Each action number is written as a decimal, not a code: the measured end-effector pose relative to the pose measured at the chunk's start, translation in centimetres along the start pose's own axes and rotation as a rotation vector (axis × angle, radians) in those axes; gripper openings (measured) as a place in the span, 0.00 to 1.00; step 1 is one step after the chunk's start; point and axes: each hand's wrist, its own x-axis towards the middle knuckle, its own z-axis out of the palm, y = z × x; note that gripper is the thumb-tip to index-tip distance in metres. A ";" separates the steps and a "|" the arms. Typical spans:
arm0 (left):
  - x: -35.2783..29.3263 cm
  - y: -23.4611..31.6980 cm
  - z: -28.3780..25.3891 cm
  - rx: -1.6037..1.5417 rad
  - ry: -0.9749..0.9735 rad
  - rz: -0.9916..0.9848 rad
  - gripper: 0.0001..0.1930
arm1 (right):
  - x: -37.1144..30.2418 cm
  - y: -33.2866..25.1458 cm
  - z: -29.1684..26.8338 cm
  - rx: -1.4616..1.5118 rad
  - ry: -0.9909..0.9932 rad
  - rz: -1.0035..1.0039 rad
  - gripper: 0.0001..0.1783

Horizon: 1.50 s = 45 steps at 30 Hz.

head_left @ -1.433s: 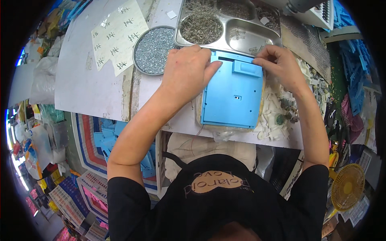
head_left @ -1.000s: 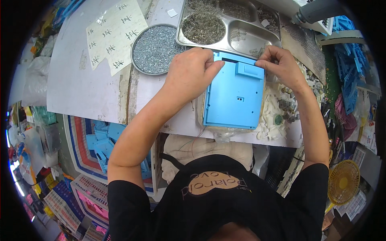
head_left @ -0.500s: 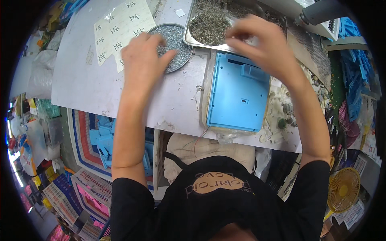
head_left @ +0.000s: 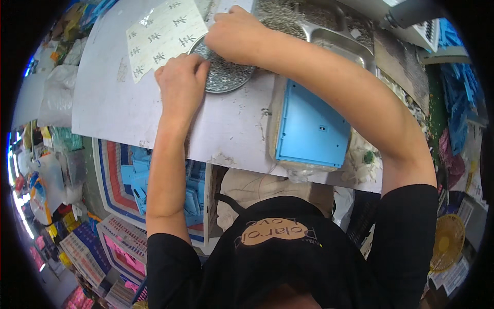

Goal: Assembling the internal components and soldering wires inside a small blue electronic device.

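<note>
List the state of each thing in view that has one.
Round tray, holding small metal pieces
Left hand, curled at the tray's left rim, grip hidden
Right hand, curled over the tray's far rim, grip hidden
Blue panel, lying flat, partly hidden
Compartment tray, partly hidden
Striped basket, holding blue parts
Yellow fan, running or not unclear

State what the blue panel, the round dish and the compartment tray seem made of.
Blue panel: likely moulded plastic, satin; even colour and clean-cut holes. Round dish: probably metal, smooth, given its thin grey rim, though plastic is possible. Compartment tray: seemingly stainless steel, polished; silvery reflections.
</note>
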 end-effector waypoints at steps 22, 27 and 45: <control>-3.7 13.8 -4.1 -0.987 -0.608 0.114 0.05 | -27.6 -2.4 -4.0 0.534 0.440 0.407 0.09; -3.7 15.5 -2.9 -0.797 -0.391 0.373 0.03 | -28.3 -1.8 -4.1 0.432 0.426 0.333 0.11; -7.0 13.2 -5.9 -1.090 -0.675 0.012 0.05 | -28.5 -6.3 -7.1 0.578 0.181 0.470 0.08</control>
